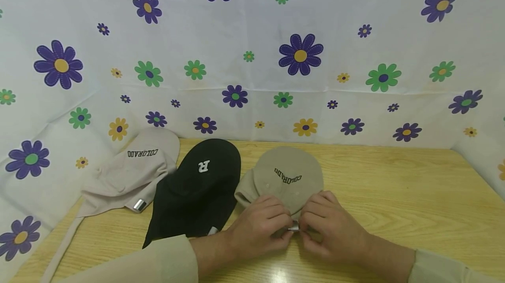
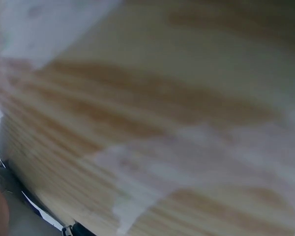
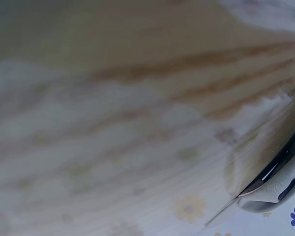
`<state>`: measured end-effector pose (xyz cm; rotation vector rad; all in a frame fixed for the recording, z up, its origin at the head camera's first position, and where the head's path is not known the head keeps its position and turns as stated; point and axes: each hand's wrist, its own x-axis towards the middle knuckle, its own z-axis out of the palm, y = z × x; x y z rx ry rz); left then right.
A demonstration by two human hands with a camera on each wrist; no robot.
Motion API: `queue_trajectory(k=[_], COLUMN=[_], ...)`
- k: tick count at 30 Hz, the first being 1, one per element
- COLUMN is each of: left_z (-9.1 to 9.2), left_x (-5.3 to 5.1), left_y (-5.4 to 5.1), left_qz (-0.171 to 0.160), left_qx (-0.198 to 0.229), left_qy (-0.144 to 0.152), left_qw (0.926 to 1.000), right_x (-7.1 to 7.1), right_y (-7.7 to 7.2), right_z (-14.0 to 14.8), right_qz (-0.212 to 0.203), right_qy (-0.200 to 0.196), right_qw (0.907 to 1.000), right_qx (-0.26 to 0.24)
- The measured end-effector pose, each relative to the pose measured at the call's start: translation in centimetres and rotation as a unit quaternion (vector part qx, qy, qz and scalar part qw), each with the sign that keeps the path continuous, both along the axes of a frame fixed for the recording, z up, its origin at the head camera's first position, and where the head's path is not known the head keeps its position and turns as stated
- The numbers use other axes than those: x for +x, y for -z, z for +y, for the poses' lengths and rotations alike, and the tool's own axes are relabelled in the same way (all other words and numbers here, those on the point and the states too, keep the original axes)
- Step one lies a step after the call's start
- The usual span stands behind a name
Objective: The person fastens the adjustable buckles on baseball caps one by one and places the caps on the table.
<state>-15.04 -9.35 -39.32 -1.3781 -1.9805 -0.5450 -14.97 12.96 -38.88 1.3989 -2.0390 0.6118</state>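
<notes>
In the head view a beige cap [image 1: 288, 177] with COLORADO lettering lies on the table, its strap end toward the person. The left hand [image 1: 262, 226] pinches the strap beside a small silver buckle [image 1: 293, 226], fingers curled. From the other side of the buckle, the right hand [image 1: 329, 228] pinches the strap too, close to the left hand. Both wrist views are blurred and do not show the grip clearly.
Left of the hands lies a black cap [image 1: 197, 186] with a white R, and farther left a pale pink cap [image 1: 130, 169] with a long strap. The wooden table [image 1: 410, 195] meets a flowered cloth [image 1: 252, 24] at the back.
</notes>
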Motion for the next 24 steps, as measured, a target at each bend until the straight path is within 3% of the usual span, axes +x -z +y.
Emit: queue_trajectory(k=[24], left_z=[-0.1], left_x=[0.11], left_y=[-0.18], left_qz=[-0.012], left_qx=[-0.004], left_qy=[-0.014], left_qw=[0.9998], right_x=[0.08], right_y=[-0.14], right_z=[0.07], right_qz=[0.019], right_qy=[0.003], right_qw=[0.9997], right_qx=[-0.014])
